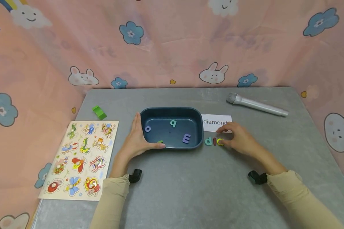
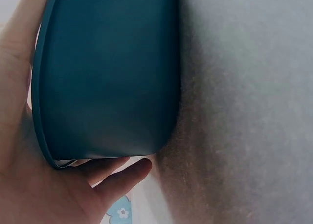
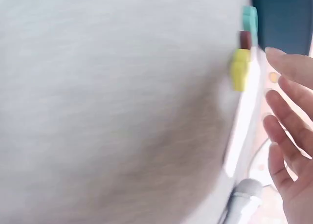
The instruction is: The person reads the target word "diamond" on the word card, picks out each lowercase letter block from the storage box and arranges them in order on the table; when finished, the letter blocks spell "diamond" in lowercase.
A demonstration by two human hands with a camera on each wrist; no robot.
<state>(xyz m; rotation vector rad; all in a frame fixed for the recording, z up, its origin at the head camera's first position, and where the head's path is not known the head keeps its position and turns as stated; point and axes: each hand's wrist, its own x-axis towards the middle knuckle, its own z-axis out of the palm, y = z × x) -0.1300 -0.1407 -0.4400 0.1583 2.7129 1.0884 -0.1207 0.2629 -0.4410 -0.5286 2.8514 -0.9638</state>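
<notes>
My left hand (image 1: 136,140) holds the left end of a dark blue tray (image 1: 166,132), its thumb along the near rim. In the left wrist view fingers reach around the tray's end wall (image 2: 110,87). Inside the tray lie a teal q-shaped letter (image 1: 173,123), a lilac o (image 1: 147,129), a purple m (image 1: 186,138) and a partly hidden green piece (image 1: 160,142). Right of it a teal d (image 1: 208,141), a dark red i (image 1: 214,141) and a yellow letter (image 3: 239,70) stand in a row. My right hand (image 1: 242,140) hovers by the yellow letter, fingers parted.
A white card reading "diamond" (image 1: 208,127) lies behind the row of letters. A silver microphone (image 1: 261,105) rests at the back right. On the left are a wooden insect puzzle board (image 1: 80,159) and a green block (image 1: 99,112). A patterned pink cloth (image 1: 172,57) hangs behind the grey table.
</notes>
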